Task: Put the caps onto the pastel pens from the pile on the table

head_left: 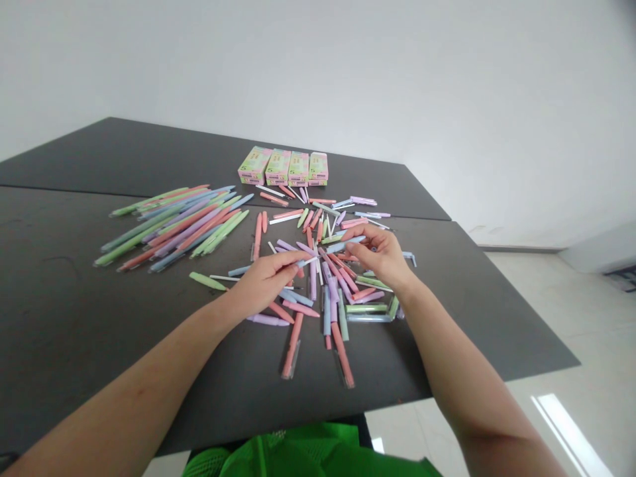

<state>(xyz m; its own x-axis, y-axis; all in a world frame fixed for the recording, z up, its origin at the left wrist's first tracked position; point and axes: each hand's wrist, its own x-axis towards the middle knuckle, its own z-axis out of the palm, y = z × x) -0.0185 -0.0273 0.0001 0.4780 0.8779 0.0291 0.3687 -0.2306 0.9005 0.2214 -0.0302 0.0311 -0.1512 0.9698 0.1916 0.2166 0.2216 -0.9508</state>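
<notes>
My left hand (265, 277) is closed in a pinch on a light-blue pen tip with a white refill (309, 261) standing out of it toward the right. In my right hand (380, 255), a light-blue pen barrel (344, 245) is pinched between thumb and fingers, pointing left. The two pieces are apart. Beneath and around both hands lie loose pen parts: a purple barrel (313, 281), a red barrel with a clear cap (292, 348), a green tip piece (207, 281) and several white refills. My fingers hide some of the parts below.
A pile of full-length pens (173, 225) in green, blue, purple and red lies to the left. Several pink-and-green boxes (278, 165) stand at the back near the white wall. The dark table (89, 298) ends at its front edge by my green clothing.
</notes>
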